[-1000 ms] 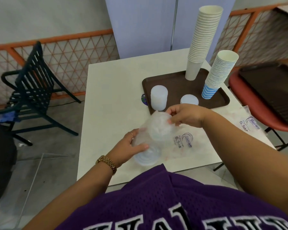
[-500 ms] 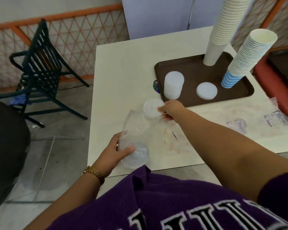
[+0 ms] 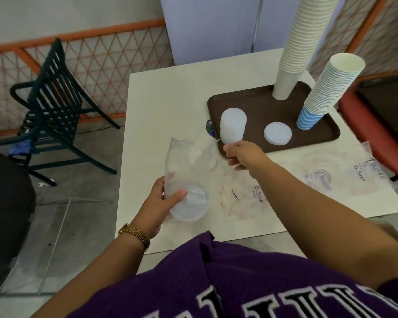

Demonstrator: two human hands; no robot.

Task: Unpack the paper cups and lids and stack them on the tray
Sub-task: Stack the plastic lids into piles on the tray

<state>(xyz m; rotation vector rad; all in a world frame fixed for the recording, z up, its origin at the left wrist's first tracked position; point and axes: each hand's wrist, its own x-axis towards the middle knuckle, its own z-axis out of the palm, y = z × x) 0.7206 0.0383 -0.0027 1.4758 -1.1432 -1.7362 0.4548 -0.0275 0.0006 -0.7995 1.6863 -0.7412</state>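
Observation:
My left hand [image 3: 168, 200] grips a clear plastic bag [image 3: 186, 166] with translucent lids [image 3: 191, 205] inside, at the table's near left. My right hand [image 3: 241, 154] reaches forward with curled fingers that touch the base of a tall lid stack [image 3: 233, 125] on the brown tray [image 3: 262, 104]. Whether it holds anything is hidden. A short lid stack [image 3: 277, 133] also lies on the tray. Behind it stand a tall white cup stack [image 3: 292, 53] and a shorter blue-striped cup stack [image 3: 324, 88].
Empty printed wrappers [image 3: 257, 196] lie flat on the white table [image 3: 166, 99] in front of the tray. A dark slatted chair [image 3: 51, 106] stands left of the table and a red chair [image 3: 377, 138] to the right. An orange mesh fence runs behind.
My right hand has left the bag's mouth and moved forward and right to the tall lid stack. My left hand still holds the bag, now lower on the table.

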